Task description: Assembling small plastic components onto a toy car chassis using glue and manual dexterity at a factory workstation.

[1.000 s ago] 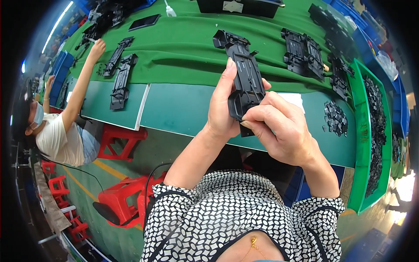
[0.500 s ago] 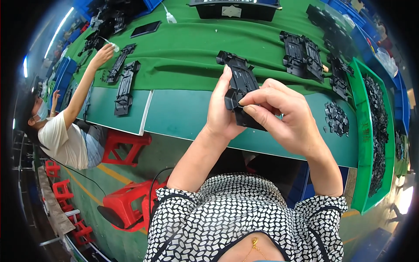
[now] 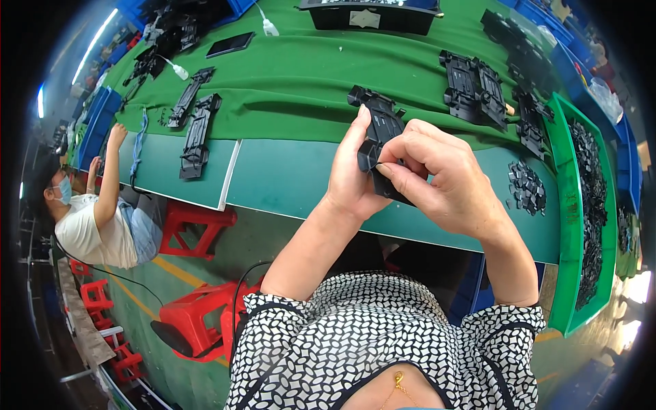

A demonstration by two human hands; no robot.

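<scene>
A long black plastic frame part (image 3: pixel 380 130) is held up in front of me over the green table (image 3: pixel 301 75). My left hand (image 3: pixel 354 179) grips it from the left side, thumb along its edge. My right hand (image 3: pixel 444 179) closes over its lower end, fingertips pinching at the part's near edge. A pile of small black pieces (image 3: pixel 527 188) lies on the teal mat (image 3: pixel 294 179) just right of my right hand. Two more black frame parts (image 3: pixel 473 85) lie beyond on the green cloth.
A green bin (image 3: pixel 566 205) full of small black pieces stands at the right. Black frames (image 3: pixel 195 126) lie at the left, near a co-worker (image 3: pixel 96 219) seated there. A black box (image 3: pixel 369 12) sits at the far edge. Red stools (image 3: pixel 195 225) stand below.
Both hands have drawn the black frame part lower and nearer to me, tilting it. The co-worker's arm has dropped from the frames at the left toward the table's edge.
</scene>
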